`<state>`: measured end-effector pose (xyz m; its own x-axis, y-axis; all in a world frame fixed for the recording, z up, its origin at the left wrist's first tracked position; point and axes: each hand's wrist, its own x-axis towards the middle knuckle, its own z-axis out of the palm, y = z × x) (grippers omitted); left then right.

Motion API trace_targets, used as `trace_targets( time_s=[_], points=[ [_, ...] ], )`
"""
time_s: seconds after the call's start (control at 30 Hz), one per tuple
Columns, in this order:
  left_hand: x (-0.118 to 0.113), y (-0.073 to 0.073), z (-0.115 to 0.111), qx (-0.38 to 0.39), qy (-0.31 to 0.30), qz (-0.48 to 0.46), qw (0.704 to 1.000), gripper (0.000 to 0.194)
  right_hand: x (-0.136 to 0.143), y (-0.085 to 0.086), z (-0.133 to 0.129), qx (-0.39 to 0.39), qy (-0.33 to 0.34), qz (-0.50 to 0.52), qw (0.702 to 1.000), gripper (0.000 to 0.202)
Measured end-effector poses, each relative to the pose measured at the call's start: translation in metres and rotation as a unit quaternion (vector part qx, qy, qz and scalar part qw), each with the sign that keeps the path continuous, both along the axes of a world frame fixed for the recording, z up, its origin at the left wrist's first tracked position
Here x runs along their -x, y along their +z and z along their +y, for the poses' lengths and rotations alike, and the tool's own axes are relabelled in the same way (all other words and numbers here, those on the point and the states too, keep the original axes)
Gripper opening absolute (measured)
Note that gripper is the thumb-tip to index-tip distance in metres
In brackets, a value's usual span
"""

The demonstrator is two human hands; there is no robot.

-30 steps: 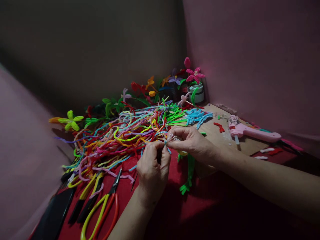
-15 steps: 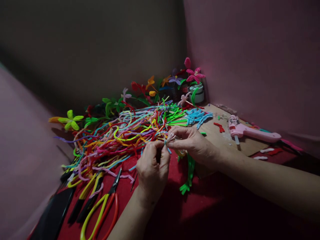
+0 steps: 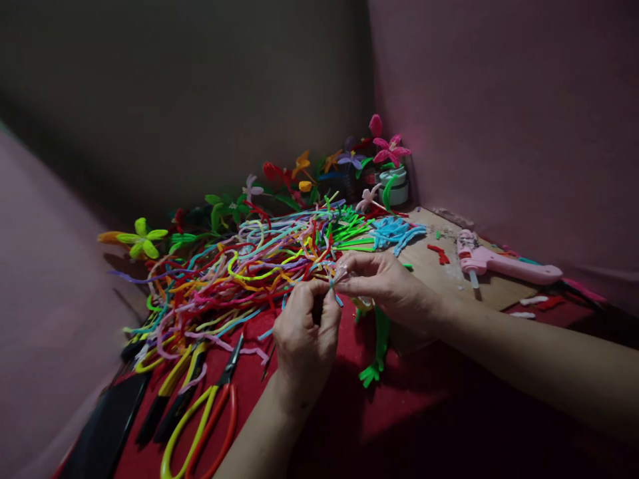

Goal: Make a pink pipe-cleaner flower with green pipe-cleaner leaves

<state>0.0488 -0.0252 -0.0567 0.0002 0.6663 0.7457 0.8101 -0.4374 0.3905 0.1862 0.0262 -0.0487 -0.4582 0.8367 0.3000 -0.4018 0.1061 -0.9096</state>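
Observation:
Between my two hands is a small bunch of pipe cleaners (image 3: 331, 282), pale at the top with a light blue piece around or across it. My left hand (image 3: 308, 329) pinches its lower part between thumb and forefinger, the other fingers curled in. From the right, my right hand (image 3: 382, 285) pinches the pale upper ends with its fingertips. Much of the bunch is hidden behind the fingers. Just behind my hands spreads a heap of many-coloured pipe cleaners (image 3: 249, 266). A bundle of green pipe cleaners (image 3: 381, 342) lies below my right hand.
Scissors (image 3: 224, 386) with yellow and red handles and yellow-black pliers (image 3: 172, 392) lie at left on the red cloth. A pink glue gun (image 3: 499, 261) rests on cardboard (image 3: 424, 266) at right, near light blue pieces (image 3: 394, 233). Pipe-cleaner flowers (image 3: 391, 150) line the wall.
Almost nothing differs. Both hands keep their pinch on the bunch, and the whole view has shifted very slightly.

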Motion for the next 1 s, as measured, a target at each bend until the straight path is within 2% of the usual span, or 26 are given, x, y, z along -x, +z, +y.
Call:
trace_targets(
  time_s=[0.17,0.53,0.63,0.77,0.9,1.0],
  points=[
    [0.000,0.002,-0.002,0.054,-0.026,-0.061,0.996,0.007,-0.003,0.002,0.004,-0.125,-0.074,-0.046,0.988,0.002],
    [-0.003,0.012,-0.005,0.121,-0.079,-0.149,0.978,0.009,-0.011,0.005,0.011,-0.189,-0.060,-0.081,0.977,0.005],
    [-0.006,0.014,-0.006,0.133,-0.081,-0.183,0.971,0.010,-0.012,0.007,0.010,-0.163,-0.043,-0.088,0.982,0.006],
    [-0.006,0.016,-0.006,0.156,-0.087,-0.226,0.958,0.010,-0.011,0.006,0.008,-0.085,0.013,-0.057,0.995,0.008],
    [-0.004,0.015,-0.006,0.139,-0.080,-0.209,0.965,0.009,-0.008,0.003,0.005,-0.004,0.051,-0.019,0.999,0.008],
    [-0.003,0.013,-0.007,0.126,-0.069,-0.188,0.972,0.009,-0.007,0.002,0.004,0.016,0.056,-0.004,0.998,0.007]
  ],
)
